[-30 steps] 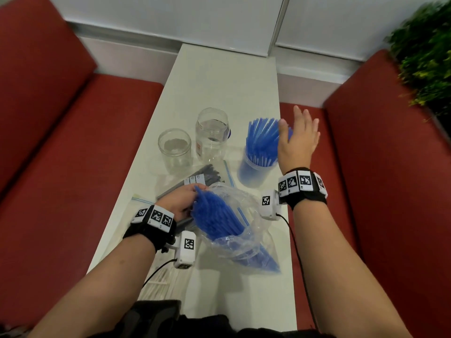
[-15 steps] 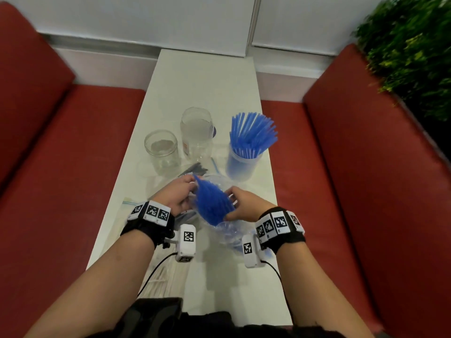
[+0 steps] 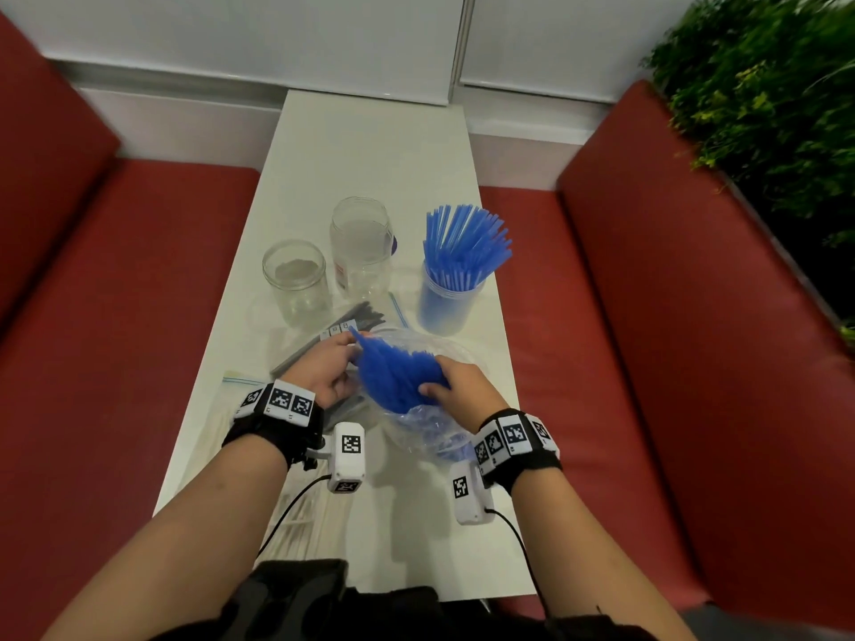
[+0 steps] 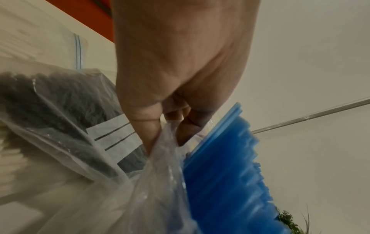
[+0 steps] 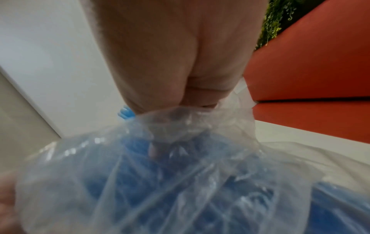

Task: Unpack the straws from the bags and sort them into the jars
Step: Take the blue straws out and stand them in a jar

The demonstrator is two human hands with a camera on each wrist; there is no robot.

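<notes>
A clear plastic bag of blue straws lies on the white table in front of me. My left hand pinches the bag's open rim. My right hand reaches into the bag mouth and grips the bundle of blue straws; in the right wrist view its fingers are hidden behind the bag film. A plastic jar holding blue straws stands at the right. Two empty glass jars, a short one and a taller one, stand left of it.
A bag of black straws lies under my left hand, seen also in the left wrist view as the black-straw bag. A bag of pale straws lies near the table's front left edge. Red benches flank the table; a plant stands at right.
My right hand came down from the blue-straw jar to the bag and closed on the straw bundle. The left hand stayed at the bag's rim.
</notes>
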